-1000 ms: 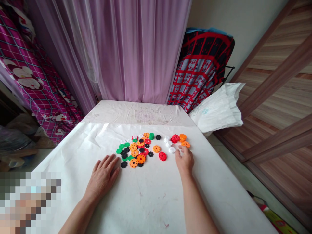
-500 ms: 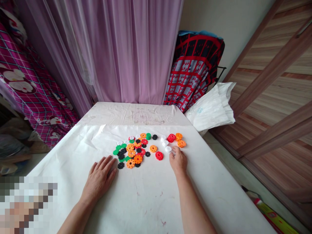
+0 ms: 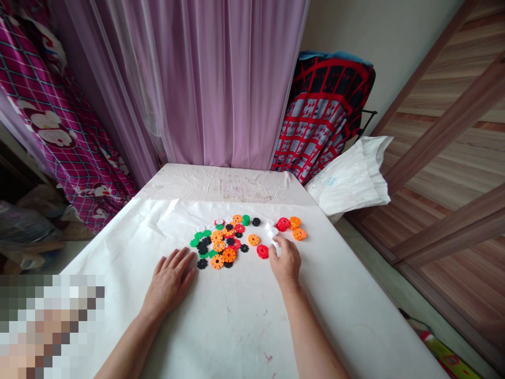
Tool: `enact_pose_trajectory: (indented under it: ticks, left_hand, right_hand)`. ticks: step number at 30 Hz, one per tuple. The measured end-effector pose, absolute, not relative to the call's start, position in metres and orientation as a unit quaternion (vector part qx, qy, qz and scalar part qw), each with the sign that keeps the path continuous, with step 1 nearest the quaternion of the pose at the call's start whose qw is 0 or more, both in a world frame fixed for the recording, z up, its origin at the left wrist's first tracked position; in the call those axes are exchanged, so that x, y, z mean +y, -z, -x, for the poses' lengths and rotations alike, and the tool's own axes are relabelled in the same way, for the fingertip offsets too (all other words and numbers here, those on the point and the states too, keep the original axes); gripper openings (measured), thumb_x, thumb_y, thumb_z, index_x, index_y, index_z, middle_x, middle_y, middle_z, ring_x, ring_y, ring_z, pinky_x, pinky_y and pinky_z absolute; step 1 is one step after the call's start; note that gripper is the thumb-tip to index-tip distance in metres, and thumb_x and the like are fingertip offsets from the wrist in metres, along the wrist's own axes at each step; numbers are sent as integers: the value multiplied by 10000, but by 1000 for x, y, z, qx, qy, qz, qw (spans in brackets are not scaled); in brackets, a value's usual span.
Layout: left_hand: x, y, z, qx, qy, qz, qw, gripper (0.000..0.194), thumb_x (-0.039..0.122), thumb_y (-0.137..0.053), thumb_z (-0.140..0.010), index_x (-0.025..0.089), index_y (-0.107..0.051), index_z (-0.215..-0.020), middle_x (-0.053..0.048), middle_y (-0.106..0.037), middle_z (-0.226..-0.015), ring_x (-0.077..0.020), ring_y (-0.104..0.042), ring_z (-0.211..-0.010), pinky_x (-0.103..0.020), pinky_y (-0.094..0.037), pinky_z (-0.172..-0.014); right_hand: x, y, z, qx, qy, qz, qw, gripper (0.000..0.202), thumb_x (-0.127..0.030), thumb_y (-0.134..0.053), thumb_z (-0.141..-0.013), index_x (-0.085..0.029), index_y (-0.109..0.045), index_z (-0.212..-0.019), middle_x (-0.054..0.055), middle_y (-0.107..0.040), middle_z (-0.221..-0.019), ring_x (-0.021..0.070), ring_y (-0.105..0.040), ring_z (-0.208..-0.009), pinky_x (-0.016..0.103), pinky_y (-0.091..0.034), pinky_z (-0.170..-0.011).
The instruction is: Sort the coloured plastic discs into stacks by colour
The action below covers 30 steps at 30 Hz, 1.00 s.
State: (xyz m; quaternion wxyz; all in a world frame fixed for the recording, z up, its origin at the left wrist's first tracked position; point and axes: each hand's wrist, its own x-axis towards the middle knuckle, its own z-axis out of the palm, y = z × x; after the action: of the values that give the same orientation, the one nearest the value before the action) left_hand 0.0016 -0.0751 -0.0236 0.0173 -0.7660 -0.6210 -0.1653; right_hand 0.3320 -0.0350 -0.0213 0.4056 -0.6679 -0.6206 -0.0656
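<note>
My left hand (image 3: pixel 169 279) rests flat on the white cloth, fingers stretched out, its tips just left of a heap of notched plastic discs. In that heap lie orange discs (image 3: pixel 216 261), black discs (image 3: pixel 202 263), green discs (image 3: pixel 194 242) and a few red and white ones, overlapping. My right hand (image 3: pixel 287 260) is over the cloth with thumb and forefinger apart. White discs (image 3: pixel 272 231) lie at its fingertips, one partly hidden under them. A red disc (image 3: pixel 262 251) sits just left of the thumb.
Beyond my right hand are a red stack (image 3: pixel 283 224) and orange discs (image 3: pixel 299 234). A white bag (image 3: pixel 351 179) stands at the table's right edge. Purple curtains (image 3: pixel 229 84) hang behind the table (image 3: pixel 232 326). Wooden doors (image 3: pixel 445 158) stand at right.
My right hand has shifted slightly left, covering more of the nearest white disc and closer to the red disc. The whole view has moved a little. My left hand stays beside the heap.
</note>
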Motion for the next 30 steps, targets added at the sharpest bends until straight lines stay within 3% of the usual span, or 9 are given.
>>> enact_pose_trajectory:
  ticks: [3, 9, 30]
  left_hand:
    - [-75, 23, -2, -621, 165, 766, 16, 446, 418, -395, -956, 302, -585, -1342, -61, -556, -1445, -275, -466, -1356, -507, -345, -1118]
    - [-76, 22, -2, -626, 153, 765, 8, 474, 440, -356, -968, 274, -572, -1356, -65, -537, -1464, -284, -444, -1375, -521, -338, -1118]
    - [-76, 21, -3, -627, 150, 765, 3, 477, 439, -356, -966, 270, -572, -1356, -71, -535, -1465, -288, -447, -1373, -531, -333, -1122]
  right_hand:
    - [-44, 15, -289, -716, 27, 586, 377, 157, -254, -575, -843, -211, -656, -969, 60, -720, -952, 213, -601, -934, 320, -428, -878]
    - [-47, 15, -242, -752, -7, 588, 297, 323, -375, -730, -759, -216, -648, -1027, 63, -712, -987, 248, -585, -974, 350, -408, -869]
    - [-46, 18, -241, -765, -35, 575, 288, 204, -314, -706, -812, -238, -687, -1001, 42, -715, -1035, 228, -593, -996, 345, -411, -891]
